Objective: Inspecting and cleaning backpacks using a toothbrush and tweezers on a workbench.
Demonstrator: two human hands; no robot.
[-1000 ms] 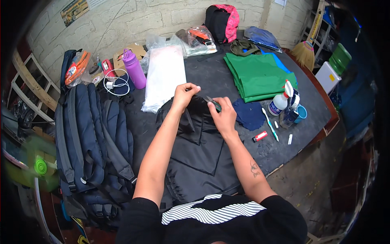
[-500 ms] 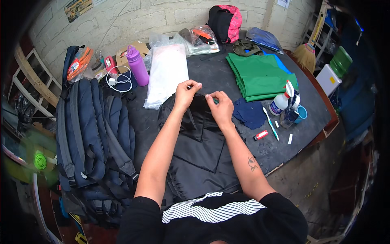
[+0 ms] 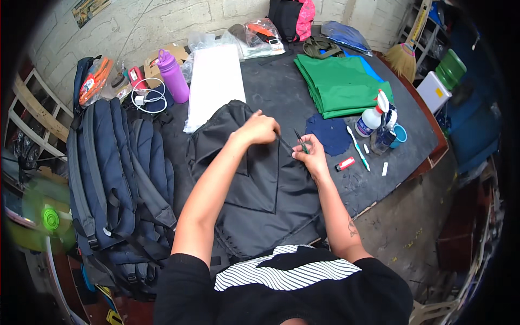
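A black fabric bag (image 3: 246, 200) lies in front of me on the table, its upper part bunched and folded. My left hand (image 3: 258, 129) is closed on a dark strip along the bag's edge, pulling it taut toward the other hand. My right hand (image 3: 313, 156) is closed around a small pair of thread snips (image 3: 303, 145), with the thin dark blades pointing up and away. The right fingertips also meet the end of the strip. Beyond the right hand lies a dark blue cloth (image 3: 329, 135).
Navy backpacks (image 3: 116, 179) are stacked at left. Behind stand a purple bottle (image 3: 173, 77) and a white plastic-wrapped stack (image 3: 216, 81). Folded green sheeting (image 3: 341, 84), a spray bottle (image 3: 371, 119), a blue cup (image 3: 398, 135), a toothbrush (image 3: 358, 149) and a red lighter (image 3: 345, 163) sit at right.
Both hands have moved toward me and to the right, drawing the bag's edge along. The snips' blades now show in my right hand. My head view has shifted slightly.
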